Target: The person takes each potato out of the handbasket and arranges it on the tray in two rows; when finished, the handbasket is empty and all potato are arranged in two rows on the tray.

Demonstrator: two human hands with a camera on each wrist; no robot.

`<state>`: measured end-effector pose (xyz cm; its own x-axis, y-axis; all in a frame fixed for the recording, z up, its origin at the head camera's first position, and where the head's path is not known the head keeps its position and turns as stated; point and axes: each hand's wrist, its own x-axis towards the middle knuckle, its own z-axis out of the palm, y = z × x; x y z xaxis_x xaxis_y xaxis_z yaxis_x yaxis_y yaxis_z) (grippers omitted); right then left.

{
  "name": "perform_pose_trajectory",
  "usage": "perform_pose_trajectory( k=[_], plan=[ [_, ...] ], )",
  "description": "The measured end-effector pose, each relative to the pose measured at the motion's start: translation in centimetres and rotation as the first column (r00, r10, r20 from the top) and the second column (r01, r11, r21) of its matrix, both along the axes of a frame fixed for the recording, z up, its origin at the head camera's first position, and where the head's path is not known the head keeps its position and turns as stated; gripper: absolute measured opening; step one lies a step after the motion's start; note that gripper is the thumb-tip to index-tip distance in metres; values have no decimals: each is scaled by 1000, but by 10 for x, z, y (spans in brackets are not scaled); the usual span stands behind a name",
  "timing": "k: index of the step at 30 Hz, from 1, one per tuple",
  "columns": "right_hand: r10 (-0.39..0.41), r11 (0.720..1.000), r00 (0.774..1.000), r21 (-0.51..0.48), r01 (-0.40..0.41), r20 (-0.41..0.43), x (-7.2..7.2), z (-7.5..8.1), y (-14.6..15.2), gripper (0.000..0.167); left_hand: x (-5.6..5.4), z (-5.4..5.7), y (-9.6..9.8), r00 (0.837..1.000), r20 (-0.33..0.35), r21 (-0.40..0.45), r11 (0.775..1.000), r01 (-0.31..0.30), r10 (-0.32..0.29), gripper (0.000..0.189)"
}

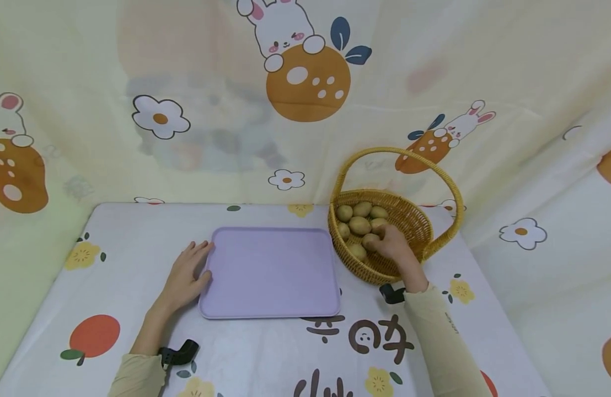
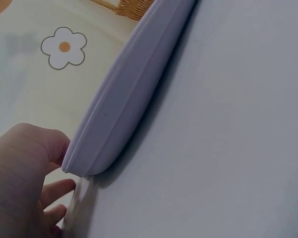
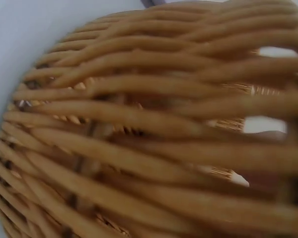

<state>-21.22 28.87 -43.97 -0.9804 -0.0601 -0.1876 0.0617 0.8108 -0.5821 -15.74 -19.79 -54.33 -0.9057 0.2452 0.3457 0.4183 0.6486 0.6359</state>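
Left hand point(image 1: 186, 273): you are resting it, released and with fingers extended, against the left edge of the tray; the left wrist view is showing your thumb touching the rim by a corner.
Sleeves: you are wearing pale cuffs on both arms, the left sleeve point(image 1: 139, 375) and right sleeve point(image 1: 441, 342) reaching in from the near side; a black device point(image 1: 180, 353) is sitting at the left wrist.
Tablecloth point(image 1: 246, 353): white cloth is covering the table and bearing dark lettering, yellow flowers and a red fruit print.
Lavender tray point(image 1: 271, 275): it is lying flat on the cloth in front of you, just left of the basket; from these views you cannot tell whether the two are touching.
Right hand point(image 1: 397, 248): you are reaching over the basket's near right side and grasping a potato point(image 1: 369, 242) between thumb and fingers; the right wrist view is showing mostly blurred weave.
Wicker basket point(image 1: 409, 220): it is standing upright on the table, its handle arching above the rim.
Other potatoes point(image 1: 359, 225): they are lying together in the left part of the basket, around the one you are holding.
Backdrop point(image 1: 211, 44): cream fabric is hanging behind the table, printed with rabbits and white flowers.
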Motion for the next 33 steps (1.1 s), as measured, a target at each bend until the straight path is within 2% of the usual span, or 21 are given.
perform_pose_trajectory(
  k=[9, 16, 25, 33],
  plan=[
    [-36, 999, 999, -2, 36, -34, -2, -3, 0, 43, -2, -1, 0, 1000, -13, -11, 1000, -5, 4, 60],
    [-48, 998, 994, -35, 45, -96, 1, -1, -1, 42, -2, -3, -1, 1000, -24, -18, 1000, -14, 14, 60],
    [-108, 982, 987, -165, 88, -116, 8, 24, -16, 43, -2, -3, -2, 1000, -21, -28, 999, -21, 20, 60],
    [-106, 965, 981, -254, 62, -160, 13, 48, -46, 44, -2, -4, -1, 1000, 10, -30, 999, -23, 24, 60]
  ],
)
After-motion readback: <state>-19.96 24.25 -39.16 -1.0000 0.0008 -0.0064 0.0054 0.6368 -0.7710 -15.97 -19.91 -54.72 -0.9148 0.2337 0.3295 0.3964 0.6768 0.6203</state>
